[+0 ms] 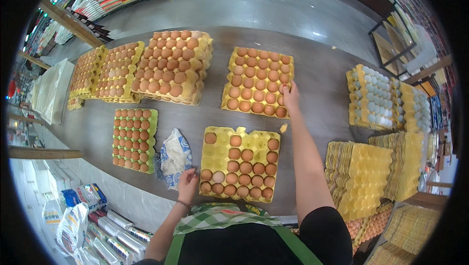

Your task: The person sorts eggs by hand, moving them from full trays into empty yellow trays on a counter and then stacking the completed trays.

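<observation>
My right hand (291, 96) is at the right edge of a yellow pulp tray full of brown eggs (259, 80), its fingers over the rim and an egg; whether it grips either I cannot tell. Closer to me lies a partly filled yellow egg tray (216, 157), with bare cups at its upper left and upper middle. My left hand (188, 182) hovers just left of that tray with thumb and fingers bent near each other, beside a white and blue cloth (176, 157). Further left is a green tray of brown eggs (133, 138).
Stacked trays of brown eggs (168, 67) stand at the back left. On the right are trays of pale bluish eggs (377, 96) and stacks of empty yellow trays (361, 177). A torn yellow scrap (283, 128) lies near my right forearm. Packaged rolls (110, 228) sit below left.
</observation>
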Tool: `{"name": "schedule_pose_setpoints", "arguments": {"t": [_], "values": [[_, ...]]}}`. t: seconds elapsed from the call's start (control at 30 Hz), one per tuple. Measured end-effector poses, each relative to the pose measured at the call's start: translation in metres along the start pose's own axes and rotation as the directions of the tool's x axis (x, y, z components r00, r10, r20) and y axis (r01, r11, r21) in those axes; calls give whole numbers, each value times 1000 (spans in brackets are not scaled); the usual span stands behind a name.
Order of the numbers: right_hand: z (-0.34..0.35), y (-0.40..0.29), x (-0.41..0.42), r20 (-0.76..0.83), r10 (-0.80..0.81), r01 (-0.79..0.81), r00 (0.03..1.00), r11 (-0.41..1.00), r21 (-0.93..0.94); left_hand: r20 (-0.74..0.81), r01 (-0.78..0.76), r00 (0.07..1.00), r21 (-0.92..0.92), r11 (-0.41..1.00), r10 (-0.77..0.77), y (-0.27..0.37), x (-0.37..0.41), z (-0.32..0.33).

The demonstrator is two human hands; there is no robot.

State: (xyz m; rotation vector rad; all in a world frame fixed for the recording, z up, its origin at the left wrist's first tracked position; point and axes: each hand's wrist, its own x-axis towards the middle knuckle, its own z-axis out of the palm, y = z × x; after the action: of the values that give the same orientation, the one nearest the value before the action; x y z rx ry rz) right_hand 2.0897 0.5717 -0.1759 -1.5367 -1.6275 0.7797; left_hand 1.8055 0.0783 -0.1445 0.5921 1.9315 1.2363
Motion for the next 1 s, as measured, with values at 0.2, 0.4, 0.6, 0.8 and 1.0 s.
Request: {"name": "schedule_pose_setpoints", "arguments": {"t": [0.2,0.4,0.6,0.8,1.0], "values": [[65,-30,-2,26,-20,25,999,979,-200,-171,344,906,-239,908,-388,-37,-85,-89],[86,-42,-3,12,-19,21,1000,980,-196,-362,323,842,-257,911,-400,-12,-98,-109],[83,-129,-89,-153,-367,333,918,919,-211,-590,166,800,48,985,-106,-57,-86,-182],[137,-230,-294,613,-239,-24,753,921,389,-642,-164,692,305,938,330,-49,58,-296],[299,-275,-425,779,-76,-309,622,891,334,-524,-30,829,309,951,196,-61,214,-402]]}}
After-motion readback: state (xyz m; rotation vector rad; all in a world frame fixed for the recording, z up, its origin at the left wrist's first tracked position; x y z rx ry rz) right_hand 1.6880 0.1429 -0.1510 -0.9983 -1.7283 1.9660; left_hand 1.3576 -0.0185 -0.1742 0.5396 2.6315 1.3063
